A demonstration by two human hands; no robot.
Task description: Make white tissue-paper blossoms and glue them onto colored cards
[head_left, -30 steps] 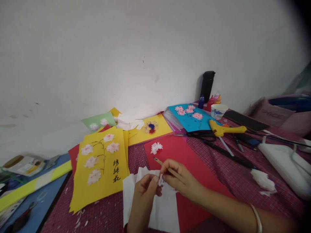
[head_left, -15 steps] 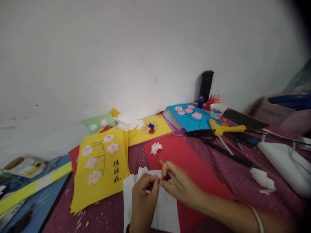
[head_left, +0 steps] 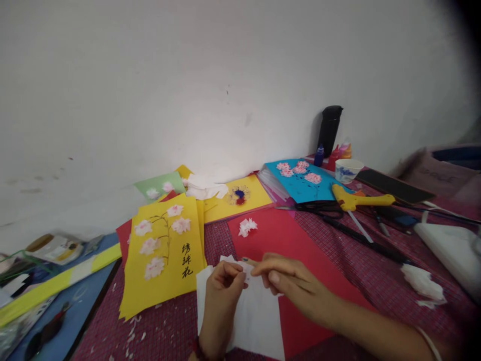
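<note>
My left hand point(head_left: 222, 288) is closed in a pinch above the white tissue paper point(head_left: 259, 328); whatever sits between its thumb and forefinger is too small to make out. Just right of it, my right hand point(head_left: 289, 276) is wrapped round a thin wooden stick point(head_left: 248, 261), its tip pointing left towards the left fingertips. I cannot tell whether the stick is a brush or a pencil. Under the tissue and the right arm lies a red paper sheet point(head_left: 278, 238). A crumpled white paper flower point(head_left: 248, 227) sits near its upper left corner.
Yellow sheets with paper flowers point(head_left: 161, 296) lie left. A blue flower picture point(head_left: 296, 188), paper cup point(head_left: 347, 170), black bottle point(head_left: 329, 131) and small paint bottles point(head_left: 319, 156) stand behind. Right are a yellow glue gun point(head_left: 351, 200), scissors point(head_left: 319, 210) and wadded tissue point(head_left: 423, 283).
My right hand has turned over and its fingers now reach left, with the stick lower and flatter. My left hand keeps its pinch. The whole view has shifted slightly.
</note>
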